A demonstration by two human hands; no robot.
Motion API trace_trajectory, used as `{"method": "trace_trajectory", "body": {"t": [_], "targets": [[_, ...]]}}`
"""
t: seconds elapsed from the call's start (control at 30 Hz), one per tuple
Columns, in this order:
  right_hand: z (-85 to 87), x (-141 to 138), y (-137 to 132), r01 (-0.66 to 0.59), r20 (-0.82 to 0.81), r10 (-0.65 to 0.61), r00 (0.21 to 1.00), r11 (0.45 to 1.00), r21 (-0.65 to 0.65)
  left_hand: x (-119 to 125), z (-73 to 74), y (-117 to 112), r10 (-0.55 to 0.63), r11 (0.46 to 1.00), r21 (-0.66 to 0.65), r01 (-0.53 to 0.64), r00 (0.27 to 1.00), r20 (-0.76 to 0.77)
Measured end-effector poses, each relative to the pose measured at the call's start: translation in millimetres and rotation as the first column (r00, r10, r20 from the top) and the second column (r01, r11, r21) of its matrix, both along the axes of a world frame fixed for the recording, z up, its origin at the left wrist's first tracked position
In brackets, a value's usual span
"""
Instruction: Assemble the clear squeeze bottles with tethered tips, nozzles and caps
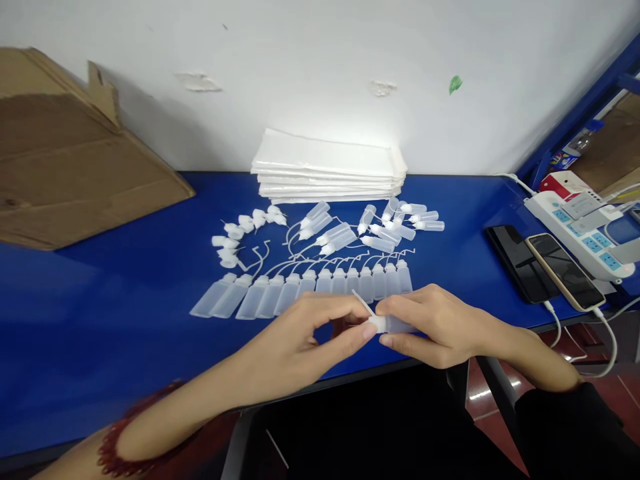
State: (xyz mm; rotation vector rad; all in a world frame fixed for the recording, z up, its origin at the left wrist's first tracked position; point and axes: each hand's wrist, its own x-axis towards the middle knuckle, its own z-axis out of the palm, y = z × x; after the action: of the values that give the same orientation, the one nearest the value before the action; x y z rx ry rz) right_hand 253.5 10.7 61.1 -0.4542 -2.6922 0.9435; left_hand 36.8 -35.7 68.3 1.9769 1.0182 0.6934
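Observation:
Near the table's front edge, both my hands are closed on one small translucent squeeze bottle (399, 325) lying sideways. My right hand (440, 327) grips its body. My left hand (320, 340) pinches the white cap at its neck, and a thin white spout tube sticks up by the fingers. Behind my hands, a row of similar squeeze bottles (270, 298) with bent spouts lies side by side. Farther back are several smaller bottles (337, 237) with tubes, and more small bottles (395, 230). An arc of loose white caps (234, 230) with fine tips sits to the left.
A stack of white flat packages (327, 163) stands against the wall. Cardboard (85, 160) leans at the left. On the right lie a black phone (520, 263), a second phone (565, 270) and a white power strip (583, 233) with cables. The table (100, 320) is blue.

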Motion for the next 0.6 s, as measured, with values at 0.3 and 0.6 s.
{"method": "trace_trajectory", "body": {"t": [0.3, 0.6], "targets": [[8.7, 0.6, 4.1, 0.105, 0.039, -0.098, 0.994, 0.889, -0.446, 5.9, -24.9, -0.9, 0.021, 0.712, 0.701, 0.042, 0.996, -0.081], [6.4, 2.0, 1.1, 0.036, -0.023, -0.042, 0.999, 0.975, -0.220, 3.3, -6.3, 0.2, -0.031, 0.981, 0.188, 0.038, 0.999, -0.040]]}}
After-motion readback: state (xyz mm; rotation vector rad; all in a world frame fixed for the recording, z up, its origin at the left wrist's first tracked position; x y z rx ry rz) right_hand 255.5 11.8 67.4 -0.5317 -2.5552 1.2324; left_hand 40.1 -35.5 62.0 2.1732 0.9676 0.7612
